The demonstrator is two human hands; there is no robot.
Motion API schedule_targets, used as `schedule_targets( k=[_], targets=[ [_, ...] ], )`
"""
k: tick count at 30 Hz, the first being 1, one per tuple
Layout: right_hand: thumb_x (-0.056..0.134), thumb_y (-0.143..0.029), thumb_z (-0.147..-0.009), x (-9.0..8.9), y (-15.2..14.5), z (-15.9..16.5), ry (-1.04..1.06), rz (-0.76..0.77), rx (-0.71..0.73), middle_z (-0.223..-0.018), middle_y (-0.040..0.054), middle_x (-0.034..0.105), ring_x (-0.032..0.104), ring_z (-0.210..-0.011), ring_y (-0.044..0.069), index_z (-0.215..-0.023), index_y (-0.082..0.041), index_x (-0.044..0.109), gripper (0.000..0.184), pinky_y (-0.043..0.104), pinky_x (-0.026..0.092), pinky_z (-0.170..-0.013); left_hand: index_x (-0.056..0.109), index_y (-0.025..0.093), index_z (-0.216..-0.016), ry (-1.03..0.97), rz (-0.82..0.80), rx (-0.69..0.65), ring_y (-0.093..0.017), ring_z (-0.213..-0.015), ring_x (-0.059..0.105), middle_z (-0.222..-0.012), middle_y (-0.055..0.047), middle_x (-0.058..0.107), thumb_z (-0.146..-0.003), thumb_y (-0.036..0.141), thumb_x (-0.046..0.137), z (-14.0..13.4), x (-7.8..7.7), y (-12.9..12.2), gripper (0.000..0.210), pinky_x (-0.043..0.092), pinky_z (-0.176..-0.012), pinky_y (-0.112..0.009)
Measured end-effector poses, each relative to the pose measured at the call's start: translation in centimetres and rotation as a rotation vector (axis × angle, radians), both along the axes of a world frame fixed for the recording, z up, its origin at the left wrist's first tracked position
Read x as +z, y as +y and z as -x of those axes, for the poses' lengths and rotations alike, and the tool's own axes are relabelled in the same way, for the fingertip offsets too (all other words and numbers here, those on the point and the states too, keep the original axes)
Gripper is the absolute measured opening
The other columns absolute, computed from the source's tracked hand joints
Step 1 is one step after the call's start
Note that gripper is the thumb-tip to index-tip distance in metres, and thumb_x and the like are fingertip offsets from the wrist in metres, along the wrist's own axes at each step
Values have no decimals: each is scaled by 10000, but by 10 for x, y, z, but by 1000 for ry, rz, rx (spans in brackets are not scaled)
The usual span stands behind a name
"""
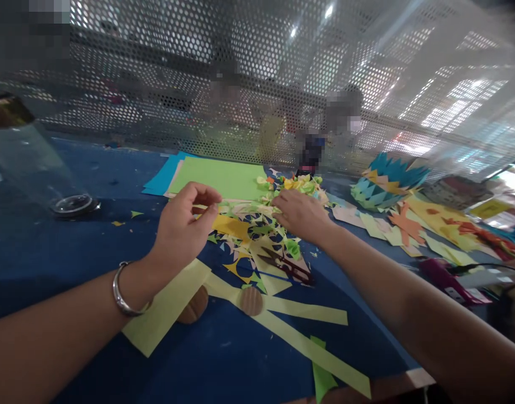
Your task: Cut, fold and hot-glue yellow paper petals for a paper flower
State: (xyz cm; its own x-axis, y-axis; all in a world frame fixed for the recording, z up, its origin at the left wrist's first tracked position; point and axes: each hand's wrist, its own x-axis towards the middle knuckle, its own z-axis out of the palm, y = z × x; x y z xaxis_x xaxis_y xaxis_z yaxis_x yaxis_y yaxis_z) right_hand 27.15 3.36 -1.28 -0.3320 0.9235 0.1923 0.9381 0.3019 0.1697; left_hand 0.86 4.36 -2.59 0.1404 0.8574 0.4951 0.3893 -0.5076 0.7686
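My left hand (185,219), with a silver bangle at the wrist, hovers at the near edge of a green paper sheet (224,174). Its thumb and index finger curve toward each other with a gap between them. My right hand (302,216) reaches over a heap of paper scraps (261,224), fingertips touching the pieces and slightly apart. Among the scraps lie a yellow paper piece (230,227) and dark red thread snips (289,266). Closer to me, pale yellow paper strips (299,339) fan out around a round brown disc (251,301).
A clear jar-like container (26,163) stands at left. Blue paper (162,177) shows beneath the green sheet. At right are a paper crown (387,182), orange paper pieces (407,224) and a purple object (449,280). A perforated metal screen (177,73) borders the blue table (127,370).
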Motion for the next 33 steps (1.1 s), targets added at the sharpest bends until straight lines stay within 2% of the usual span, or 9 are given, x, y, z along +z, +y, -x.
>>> schedule_targets(
  k=[2,4,12,15,21,25,28,30,33],
  targets=[
    [475,-334,-994,1,-8,21,34,29,58,-1129,109,642,558,-1109,264,-1149,-193,644,269,344,437,-844,653,264,-959,303,-40,-33,-281,-984,636,-1032,-44,716,-815,222,605,6,0,11,158,517,-856,-425],
    [500,-391,-984,-2,-11,39,78,65,96,-1086,91,659,577,-1079,249,-1121,-207,656,277,329,441,-825,658,254,-1014,464,-118,-21,-328,-1078,586,-1065,-67,706,-798,198,589,11,-1,20,233,446,-973,-499],
    [608,-270,-877,-15,13,59,308,191,58,-943,88,709,641,-829,199,-903,-186,686,118,273,425,-649,623,262,-1097,422,-172,16,-353,-1120,546,-1142,-88,683,-790,162,545,15,-2,23,333,427,-969,-487],
    [630,-310,-864,-17,13,60,390,225,51,-925,75,719,635,-771,177,-909,-184,679,142,258,412,-614,604,261,-1149,492,-182,9,-367,-1176,520,-1180,-99,668,-802,187,542,14,-3,19,361,414,-979,-499],
    [725,-237,-761,-18,14,67,543,306,36,-809,34,712,618,-693,145,-909,-167,682,169,235,403,-597,545,272,-1286,727,-67,-157,-389,-1233,515,-1295,-119,632,-824,228,530,14,-17,18,465,371,-994,-568],
    [697,-139,-745,-14,14,68,687,304,26,-705,7,674,597,-643,125,-845,-159,680,103,223,416,-586,558,246,-1257,669,-110,-58,-401,-1212,506,-1243,-145,610,-814,281,589,12,-15,17,446,387,-965,-568],
    [630,-228,-835,-8,6,62,833,192,17,-754,19,656,589,-667,125,-859,-162,649,72,237,452,-617,612,227,-968,529,-144,-18,-347,-1039,573,-1016,-110,641,-828,337,624,11,-4,12,179,437,-906,-500],
    [574,-317,-893,-4,-4,56,924,116,12,-796,23,641,582,-669,122,-915,-171,610,152,248,475,-628,580,237,-857,388,-166,-3,-314,-984,580,-919,-84,629,-851,374,630,11,3,6,146,450,-901,-468],
    [573,-371,-900,-1,-23,50,1184,43,-12,-754,1,597,570,-626,113,-916,-191,562,181,252,488,-608,537,265,-1123,19,-236,145,-313,-1235,496,-1260,-91,561,-766,375,765,8,8,-2,438,394,-1056,-467]
  ],
)
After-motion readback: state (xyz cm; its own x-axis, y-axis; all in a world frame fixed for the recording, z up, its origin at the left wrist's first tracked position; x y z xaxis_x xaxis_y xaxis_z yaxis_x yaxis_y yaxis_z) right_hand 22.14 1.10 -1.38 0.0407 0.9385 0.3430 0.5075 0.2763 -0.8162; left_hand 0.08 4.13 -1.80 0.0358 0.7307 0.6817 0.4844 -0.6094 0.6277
